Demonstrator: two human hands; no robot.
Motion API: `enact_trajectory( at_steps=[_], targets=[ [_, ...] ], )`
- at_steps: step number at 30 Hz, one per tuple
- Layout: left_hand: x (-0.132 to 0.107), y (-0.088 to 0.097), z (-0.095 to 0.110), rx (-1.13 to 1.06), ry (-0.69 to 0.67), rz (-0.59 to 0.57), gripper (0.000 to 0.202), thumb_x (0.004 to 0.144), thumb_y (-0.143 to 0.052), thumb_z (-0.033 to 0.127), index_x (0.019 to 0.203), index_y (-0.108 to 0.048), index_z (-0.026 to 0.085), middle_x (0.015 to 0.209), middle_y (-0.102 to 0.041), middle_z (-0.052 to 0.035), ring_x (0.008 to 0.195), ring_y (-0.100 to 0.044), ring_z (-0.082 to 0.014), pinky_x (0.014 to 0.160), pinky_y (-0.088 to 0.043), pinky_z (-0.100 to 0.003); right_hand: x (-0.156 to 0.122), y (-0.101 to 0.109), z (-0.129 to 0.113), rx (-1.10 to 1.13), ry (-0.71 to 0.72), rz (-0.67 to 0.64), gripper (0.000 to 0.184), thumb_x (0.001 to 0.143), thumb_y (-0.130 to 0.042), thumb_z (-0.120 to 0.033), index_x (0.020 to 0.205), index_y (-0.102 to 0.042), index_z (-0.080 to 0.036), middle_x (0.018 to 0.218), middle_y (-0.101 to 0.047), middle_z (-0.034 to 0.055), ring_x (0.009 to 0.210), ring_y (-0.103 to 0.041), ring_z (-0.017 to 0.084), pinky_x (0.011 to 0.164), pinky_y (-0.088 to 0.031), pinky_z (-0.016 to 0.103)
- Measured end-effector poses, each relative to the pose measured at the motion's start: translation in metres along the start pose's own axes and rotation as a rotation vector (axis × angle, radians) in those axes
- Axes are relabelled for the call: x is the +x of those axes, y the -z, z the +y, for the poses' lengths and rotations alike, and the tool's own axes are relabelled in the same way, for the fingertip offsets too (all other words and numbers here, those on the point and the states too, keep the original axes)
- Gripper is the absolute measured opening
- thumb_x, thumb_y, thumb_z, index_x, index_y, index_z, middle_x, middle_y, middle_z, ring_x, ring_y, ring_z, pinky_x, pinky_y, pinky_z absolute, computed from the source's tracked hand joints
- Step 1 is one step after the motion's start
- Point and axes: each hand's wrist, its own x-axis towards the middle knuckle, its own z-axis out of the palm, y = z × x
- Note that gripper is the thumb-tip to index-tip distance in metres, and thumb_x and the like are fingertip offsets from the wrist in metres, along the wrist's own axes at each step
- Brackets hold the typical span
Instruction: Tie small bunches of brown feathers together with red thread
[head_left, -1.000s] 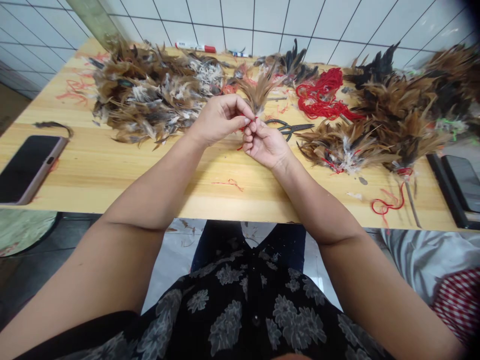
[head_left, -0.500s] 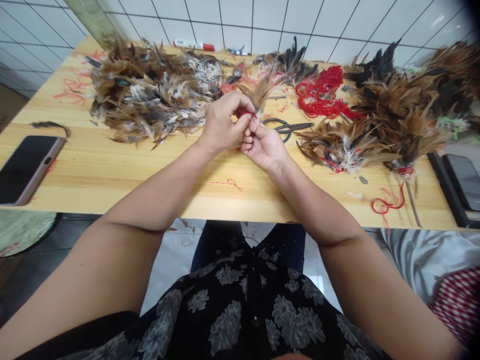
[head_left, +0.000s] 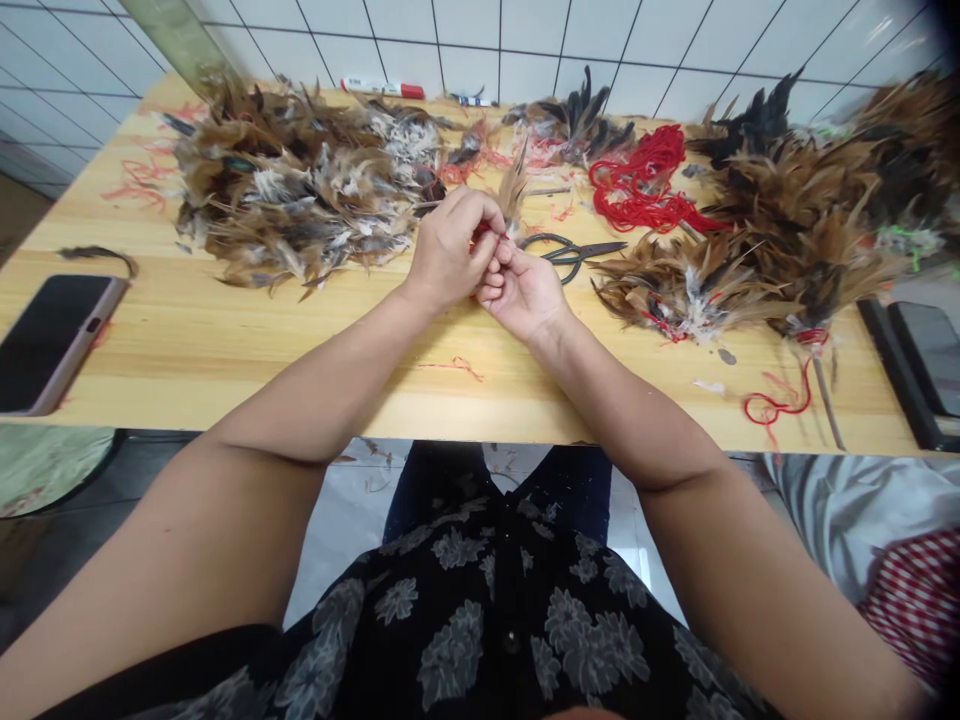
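Observation:
A slim tuft of brown feathers (head_left: 513, 195) stands up from between my hands, its base wrapped in red thread (head_left: 481, 233). My left hand (head_left: 451, 253) pinches the thread at the tuft's base. My right hand (head_left: 522, 294) curls up under it, fingers closed on the quill ends, which the fingers hide. Black-handled scissors (head_left: 574, 254) lie just right of my right hand. A large heap of brown and grey feathers (head_left: 289, 190) lies left of my hands, and a tangle of red thread (head_left: 637, 180) lies beyond the scissors.
The wooden table (head_left: 247, 350) also holds tied brown and black feather bunches (head_left: 780, 215) at right and a phone (head_left: 52, 342) at the left edge. A marker (head_left: 382, 90) lies against the white tiled wall (head_left: 480, 35). Loose red thread scraps lie about.
My hands have drawn closer together around the tuft's base, and my left fingers now close over the red thread. The tuft stands more upright. The table appears slightly lower in view.

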Motion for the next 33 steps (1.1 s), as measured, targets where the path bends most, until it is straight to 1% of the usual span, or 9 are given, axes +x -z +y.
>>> enact_trajectory(
  at_steps=[2,7,12,16,18,21,27,30,33],
  targets=[
    [-0.001,0.002,0.004,-0.010,-0.004,-0.020,0.025,0.119,-0.080,0.042,0.102,-0.066,0.030,0.111,-0.082,-0.0078,0.109,-0.075,-0.0308,0.101,-0.063,-0.051,-0.001,-0.001,0.000,0.008,-0.012,0.010,0.047,0.130,-0.047,-0.018,0.084,-0.044,-0.024,0.063,-0.047,-0.0097,0.051,-0.037,0.005,0.054,-0.028,0.015],
    [-0.001,0.007,0.012,-0.041,0.080,-0.090,0.029,0.121,-0.085,0.047,0.105,-0.067,0.030,0.112,-0.081,-0.0043,0.111,-0.071,-0.0276,0.107,-0.061,-0.048,-0.005,-0.004,0.001,0.004,-0.050,0.015,0.049,0.132,-0.044,-0.018,0.083,-0.045,-0.023,0.063,-0.047,-0.0097,0.051,-0.038,0.004,0.053,-0.028,0.014],
    [0.000,0.009,0.007,-0.069,0.033,-0.102,0.019,0.118,-0.084,0.040,0.108,-0.073,0.029,0.109,-0.083,-0.0038,0.099,-0.075,-0.0249,0.095,-0.061,-0.047,-0.005,-0.005,0.004,-0.011,-0.086,0.026,0.050,0.132,-0.043,-0.018,0.082,-0.045,-0.022,0.062,-0.047,-0.0093,0.050,-0.037,0.004,0.052,-0.028,0.014],
    [-0.001,0.009,0.004,-0.062,0.142,-0.097,0.015,0.112,-0.085,0.029,0.101,-0.074,0.028,0.102,-0.082,-0.0051,0.100,-0.080,-0.0278,0.098,-0.065,-0.046,-0.004,-0.004,0.006,-0.019,-0.105,0.013,0.049,0.130,-0.043,-0.017,0.081,-0.043,-0.022,0.063,-0.047,-0.0089,0.051,-0.037,0.004,0.053,-0.029,0.013],
    [-0.002,0.010,0.004,-0.068,0.213,-0.113,0.013,0.109,-0.084,0.025,0.100,-0.075,0.027,0.101,-0.082,-0.0058,0.102,-0.082,-0.0294,0.101,-0.067,-0.045,-0.004,-0.004,0.006,-0.019,-0.120,0.010,0.048,0.129,-0.043,-0.016,0.082,-0.042,-0.022,0.064,-0.047,-0.0087,0.052,-0.037,0.005,0.053,-0.029,0.013],
    [-0.002,0.011,0.007,-0.092,0.268,-0.139,0.010,0.106,-0.083,0.021,0.100,-0.076,0.026,0.099,-0.081,-0.0054,0.101,-0.085,-0.0297,0.102,-0.070,-0.045,-0.005,-0.005,0.005,-0.012,-0.145,0.010,0.048,0.129,-0.042,-0.014,0.081,-0.042,-0.022,0.065,-0.046,-0.0085,0.052,-0.037,0.004,0.053,-0.028,0.014],
    [0.002,0.014,0.018,-0.092,0.322,-0.150,0.013,0.104,-0.083,0.018,0.098,-0.074,0.025,0.096,-0.081,-0.0041,0.097,-0.087,-0.0283,0.104,-0.073,-0.045,-0.007,-0.006,0.005,-0.010,-0.147,0.001,0.054,0.133,-0.038,-0.023,0.080,-0.037,-0.023,0.063,-0.040,-0.0085,0.052,-0.035,0.005,0.052,-0.027,0.014],
    [0.002,0.013,0.026,-0.105,0.351,-0.160,0.013,0.107,-0.081,0.018,0.100,-0.072,0.025,0.098,-0.081,-0.0044,0.105,-0.090,-0.0308,0.107,-0.074,-0.047,-0.006,-0.006,0.005,-0.010,-0.124,0.007,0.052,0.133,-0.040,-0.024,0.082,-0.037,-0.024,0.063,-0.041,-0.0085,0.052,-0.035,0.006,0.053,-0.027,0.015],
    [0.002,0.010,0.031,-0.180,0.379,-0.171,0.013,0.109,-0.080,0.021,0.104,-0.070,0.027,0.101,-0.083,-0.0054,0.114,-0.091,-0.0327,0.107,-0.074,-0.048,-0.006,-0.006,0.005,-0.011,-0.109,0.015,0.048,0.131,-0.039,-0.020,0.083,-0.037,-0.024,0.063,-0.042,-0.0085,0.052,-0.034,0.007,0.053,-0.027,0.015]
  ],
)
